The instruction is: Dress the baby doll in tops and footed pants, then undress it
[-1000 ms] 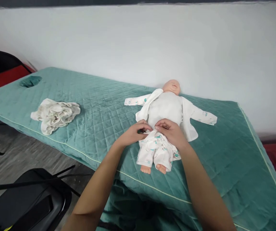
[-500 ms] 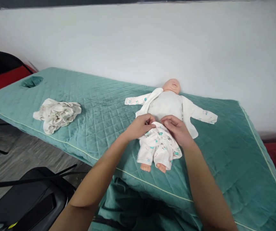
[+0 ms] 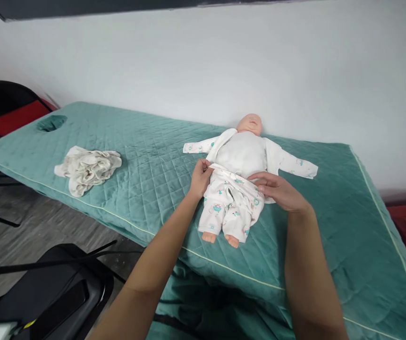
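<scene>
Quilted green cover lies beneath the doll, with a pale wall beyond its head. Printed trousers cover the doll's legs, between 2 hands: the left hand pinches their top at the doll's hip; the right hand touches the opposite side, its grip unclear.

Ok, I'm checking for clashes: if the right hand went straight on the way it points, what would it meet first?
Likely the printed trousers on the doll; the right hand points across them toward the left hand. Depth is unclear, so it might clear them and meet that hand.
</scene>
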The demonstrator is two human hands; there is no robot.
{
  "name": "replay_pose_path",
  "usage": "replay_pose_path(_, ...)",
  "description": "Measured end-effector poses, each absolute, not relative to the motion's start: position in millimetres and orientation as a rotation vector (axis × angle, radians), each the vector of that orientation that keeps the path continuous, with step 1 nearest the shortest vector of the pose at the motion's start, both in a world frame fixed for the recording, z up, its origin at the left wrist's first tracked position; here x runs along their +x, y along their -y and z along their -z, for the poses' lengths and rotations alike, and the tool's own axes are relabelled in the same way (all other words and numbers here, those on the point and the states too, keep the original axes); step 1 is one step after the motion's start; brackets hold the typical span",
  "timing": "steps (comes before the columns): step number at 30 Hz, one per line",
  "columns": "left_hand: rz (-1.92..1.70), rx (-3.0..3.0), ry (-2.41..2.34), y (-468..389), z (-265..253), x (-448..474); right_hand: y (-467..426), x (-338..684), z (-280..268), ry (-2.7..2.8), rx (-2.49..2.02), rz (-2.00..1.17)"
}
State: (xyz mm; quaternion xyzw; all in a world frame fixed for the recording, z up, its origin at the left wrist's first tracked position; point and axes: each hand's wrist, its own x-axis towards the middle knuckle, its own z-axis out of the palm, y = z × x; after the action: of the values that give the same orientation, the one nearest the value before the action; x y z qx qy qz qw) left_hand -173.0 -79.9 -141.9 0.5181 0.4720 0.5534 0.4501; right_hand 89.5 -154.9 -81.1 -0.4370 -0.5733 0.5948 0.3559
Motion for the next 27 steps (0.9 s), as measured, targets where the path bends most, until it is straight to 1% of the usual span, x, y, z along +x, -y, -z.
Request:
replay_pose_path(3,-1.373,1.275,-1.163,81.7,140.3,-173.7,155.5,92.6,81.7,1.485,-1.124,-1.536)
replay_pose_path(6,-1.324,1.277,-1.131,83.0,137.7,-175.6,154.3,89.2,85.9,1.369,-1.055,-1.461)
replay_pose_path(11,-1.221,1.333,-1.027,83.0,138.3,-178.1,145.8,72.7,95.9,1.1,-1.03,-1.181)
replay_pose_path(15,-1.251,1.293,-1.047,82.0,140.0,-177.3,135.7,68.2,108.0,1.017,-1.086,-0.931)
replay_pose_path(17,-1.284,1.197,-1.02,82.1,139.5,-177.5,132.0,71.4,113.9,0.966,-1.1,-0.87)
replay_pose_path(20,-1.278,1.12,-0.97,82.7,138.2,-179.1,130.5,77.1,118.4,0.906,-1.134,-0.955)
replay_pose_path(23,-1.18,1.214,-0.981,82.6,139.0,-180.8,132.6,78.2,117.3,0.863,-1.122,-1.06)
replay_pose_path(27,-1.09,1.35,-0.952,81.4,141.7,-183.6,136.3,77.2,112.2,0.862,-1.093,-1.074)
